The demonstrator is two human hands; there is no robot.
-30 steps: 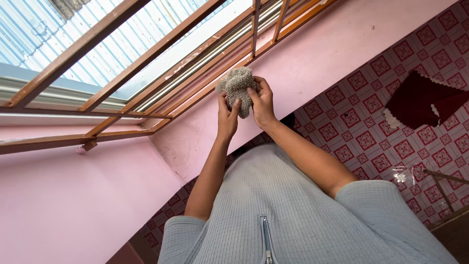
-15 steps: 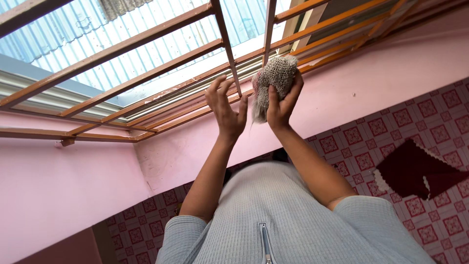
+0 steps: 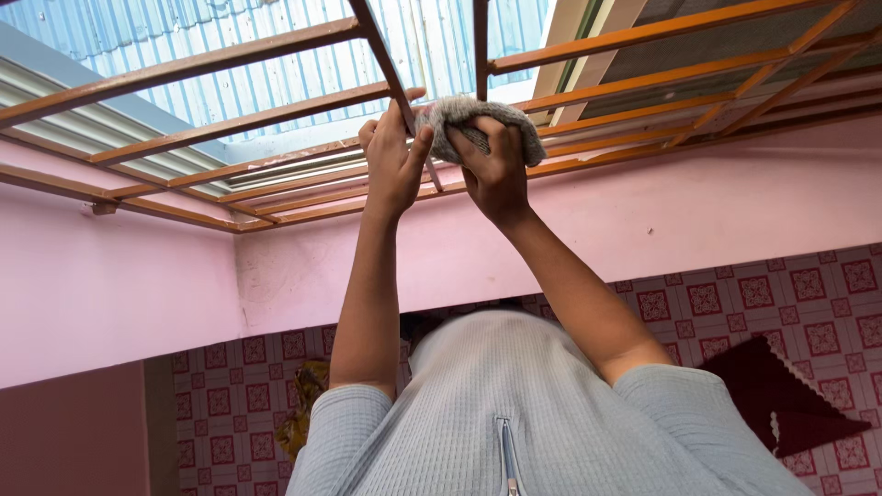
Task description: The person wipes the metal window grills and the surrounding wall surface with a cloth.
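- The right hand was closed round a bunched grey knitted cloth, pressing it up against the orange-brown window grille where an upright bar meets a crossbar.
- The left hand was wrapped round a slanted grille bar, fingers curled over it and thumb raised; it held nothing else.
- Risk: both arms were at full upward reach (the grip on the bar looked like the only steadying point). In my judgement, a slip of that hand could cost the person their balance.
- Risk: the cloth was only bunched in the palm; dragging it across a bar joint could snag the loose weave and pull it free.
- Surroundings: corrugated blue roofing showed beyond the grille, a pink wall ran below it, then patterned red tiling with a dark red scalloped cloth.
- Obstruction: the close-set bars left little room for the cloth to pass between them.
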